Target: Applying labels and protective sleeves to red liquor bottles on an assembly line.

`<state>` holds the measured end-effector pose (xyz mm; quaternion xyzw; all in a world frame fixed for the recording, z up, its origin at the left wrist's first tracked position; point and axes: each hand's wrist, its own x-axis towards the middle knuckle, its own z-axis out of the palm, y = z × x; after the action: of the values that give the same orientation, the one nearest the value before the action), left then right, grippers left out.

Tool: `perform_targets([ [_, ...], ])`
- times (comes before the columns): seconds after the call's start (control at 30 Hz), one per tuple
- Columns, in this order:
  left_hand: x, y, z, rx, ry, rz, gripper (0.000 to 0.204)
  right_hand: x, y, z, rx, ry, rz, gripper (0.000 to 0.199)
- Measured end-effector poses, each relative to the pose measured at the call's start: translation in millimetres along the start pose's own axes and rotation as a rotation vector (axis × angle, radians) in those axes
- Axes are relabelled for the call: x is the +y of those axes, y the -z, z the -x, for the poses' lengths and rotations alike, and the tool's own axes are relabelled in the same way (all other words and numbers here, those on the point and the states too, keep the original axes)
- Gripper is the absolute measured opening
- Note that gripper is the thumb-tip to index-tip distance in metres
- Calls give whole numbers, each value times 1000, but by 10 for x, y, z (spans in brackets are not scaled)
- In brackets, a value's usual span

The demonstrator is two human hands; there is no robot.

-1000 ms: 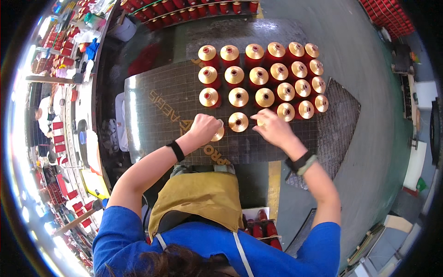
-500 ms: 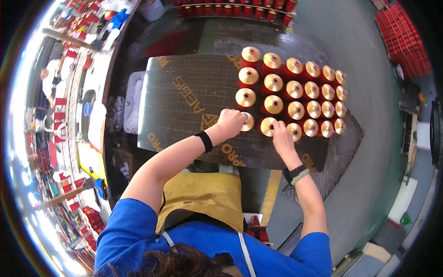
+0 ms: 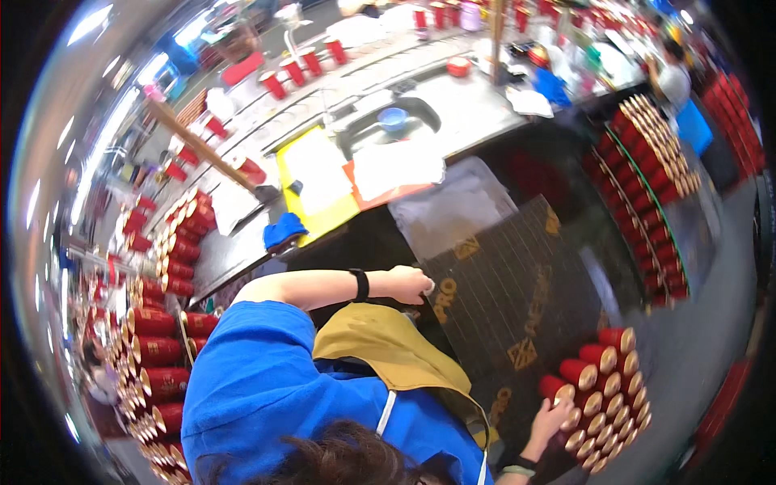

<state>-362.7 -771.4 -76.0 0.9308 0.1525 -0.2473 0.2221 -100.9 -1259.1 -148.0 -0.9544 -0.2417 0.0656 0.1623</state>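
Note:
My left hand is closed at the near left edge of a dark printed board. A small pale bit shows at its fingertips, too small to name. At the lower right, my right hand has its fingers drawn together against the gold top of a red cylinder at the group's near corner. Whether it grips that top or something small is hidden. Several more red cylinders with gold tops stand in close rows on the board's right end.
Beyond the board lies a translucent plastic-lined tub. A long workbench carries a blue bowl, yellow and white sheets and red cups. Racks of red cylinders stand at the right and left. A blue cloth lies on the bench edge.
My view has turned left toward the workbench. My left hand has left the gold tops and moved to the board's other side. My right hand stays at the cylinders.

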Motion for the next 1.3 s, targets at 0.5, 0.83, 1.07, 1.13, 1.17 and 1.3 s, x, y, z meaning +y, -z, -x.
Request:
perform_targets([
  [0.5,-3402,-1286,3927,883,1314,452,62,-3297,-964,-749,-484,881,-116,37],
  [0.83,-5283,-1505,6566,1186,2256,781,59,-6528,-1552,433,-766,1132,-112,39],
  [1.07,-6916,-2316,7835,1072,2492,754,45,-9755,-2275,1931,-983,1506,20,37],
  [1.13,-7183,-2480,8086,1035,2535,783,47,-10655,-2480,2491,-1002,1712,-44,38],
  [1.17,-7328,-2406,8088,1031,2513,886,47,-11028,-2600,2709,-1009,1785,-66,38],
  [1.3,-7624,-2584,8347,975,2513,1026,49,-12236,-3008,3729,-1098,1859,-117,37],
])
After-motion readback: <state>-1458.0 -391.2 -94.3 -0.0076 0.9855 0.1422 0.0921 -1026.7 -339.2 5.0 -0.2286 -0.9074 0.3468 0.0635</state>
